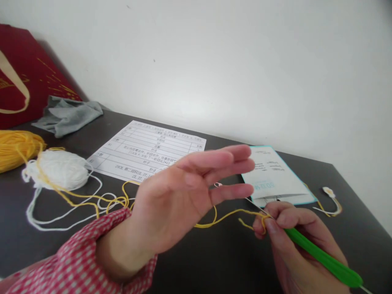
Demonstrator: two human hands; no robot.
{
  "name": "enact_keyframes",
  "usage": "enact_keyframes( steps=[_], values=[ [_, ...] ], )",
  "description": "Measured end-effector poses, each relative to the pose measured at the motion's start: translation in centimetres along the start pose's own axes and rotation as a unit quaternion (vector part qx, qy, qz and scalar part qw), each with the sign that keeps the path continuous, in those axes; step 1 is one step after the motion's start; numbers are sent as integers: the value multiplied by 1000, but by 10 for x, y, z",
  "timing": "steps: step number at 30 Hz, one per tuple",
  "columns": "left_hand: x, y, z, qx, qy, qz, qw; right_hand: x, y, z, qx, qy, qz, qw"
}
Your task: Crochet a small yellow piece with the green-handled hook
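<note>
My right hand, at the lower right, is closed round a crochet hook with a green handle. Its thin metal shaft points up and left past my fingertips. A small loop of yellow yarn is pinched at those fingertips, with a short loose end beside it. My left hand is raised over the middle of the table, palm turned to the right and fingers stretched out, holding nothing. From the right hand the yellow yarn runs left, passing behind my left hand.
A white yarn ball and a yellow skein lie at the left, their strands tangled. Behind them are a grey cloth and a red bag. A printed sheet, a blue-edged packet and a small crocheted piece lie farther right.
</note>
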State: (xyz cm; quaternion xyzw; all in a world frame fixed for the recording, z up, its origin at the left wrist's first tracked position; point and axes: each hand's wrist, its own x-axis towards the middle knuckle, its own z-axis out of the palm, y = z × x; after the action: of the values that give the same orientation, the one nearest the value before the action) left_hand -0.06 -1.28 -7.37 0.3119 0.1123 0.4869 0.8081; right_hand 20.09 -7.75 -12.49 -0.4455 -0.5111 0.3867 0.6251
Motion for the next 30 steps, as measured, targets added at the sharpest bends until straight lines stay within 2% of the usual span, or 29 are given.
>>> enact_keyframes(
  steps=[2,3,4,6,7,11,15,18,21,23,26,30],
  values=[
    [-2,-15,0,150,80,25,985,-2,-1,1,-3,-12,-15,1000],
    [-3,-26,-1,180,107,25,978,-3,-2,2,-8,-20,-25,999],
    [-4,-36,-2,183,121,11,976,-3,-2,2,-17,-30,-36,999],
    [-6,-54,-3,157,114,-52,980,-4,-2,3,-46,-44,-59,996],
    [-6,-60,-4,144,113,-60,981,-4,-2,3,-60,-49,-67,995],
    [-4,-57,0,155,124,-61,978,-4,-3,3,-74,-57,-65,993],
    [0,-36,3,56,139,-112,982,-4,-2,3,-36,-66,-41,996],
    [1,-23,3,-61,102,-159,980,-3,0,3,-6,-63,-17,998],
    [1,-17,3,-139,65,-141,978,-4,1,3,14,-54,-13,998],
    [0,-19,3,-99,96,-99,985,-4,1,3,21,-50,-16,998],
    [-2,-33,2,62,152,-39,986,-5,1,1,8,-53,-25,998],
    [-7,-56,-5,110,77,-70,988,-7,1,1,-57,-49,-58,995]
  ],
)
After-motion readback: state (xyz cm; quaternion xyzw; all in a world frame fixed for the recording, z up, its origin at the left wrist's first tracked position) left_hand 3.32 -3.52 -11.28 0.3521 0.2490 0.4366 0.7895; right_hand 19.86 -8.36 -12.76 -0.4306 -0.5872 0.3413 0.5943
